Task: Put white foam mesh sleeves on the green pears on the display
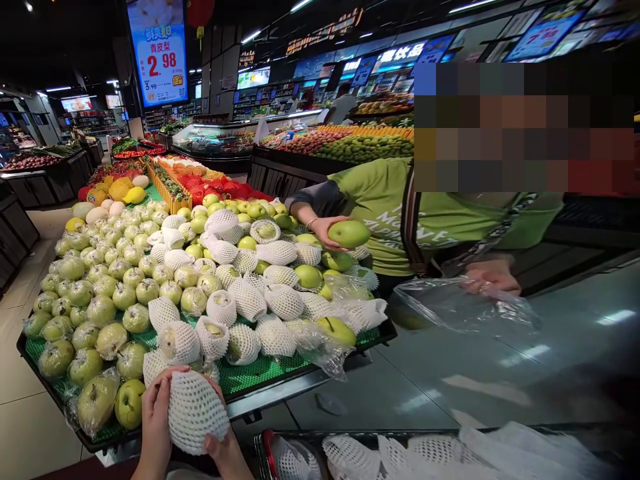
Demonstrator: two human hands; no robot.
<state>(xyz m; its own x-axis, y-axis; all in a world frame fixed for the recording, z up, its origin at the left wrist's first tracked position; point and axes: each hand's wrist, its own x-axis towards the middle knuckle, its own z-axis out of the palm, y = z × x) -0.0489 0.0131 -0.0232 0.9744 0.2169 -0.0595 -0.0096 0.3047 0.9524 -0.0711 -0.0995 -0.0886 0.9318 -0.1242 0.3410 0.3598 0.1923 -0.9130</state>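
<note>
Cupped between two bare hands, a netted fruit (195, 413) is held nearest the camera, just off the near edge of a produce stand (280, 390), its white foam sleeve closed around it. Its left side is wrapped by the left hand (156, 410), fingers curled over the upper part; its lower right is gripped by the right hand (224, 448), thumb pressed to the foam. Such a sleeve may slide over smooth skin, so an even, gentle squeeze through both palms would seem best, with the weight carried from below and no fingertip dug in, lest the flesh be bruised.

Film-wrapped fruits (100, 310) are ranked along the stand's left edge, one bare fruit (129, 403) by its near left corner. Sleeved fruits (249, 300) are heaped at its middle and toward the right corner. Beyond the right edge, a green fruit (349, 233) and a clear bag (450, 310) are held by a shopper (380, 193). Foam sleeves (353, 459) are seen in a bin (300, 435) below.
</note>
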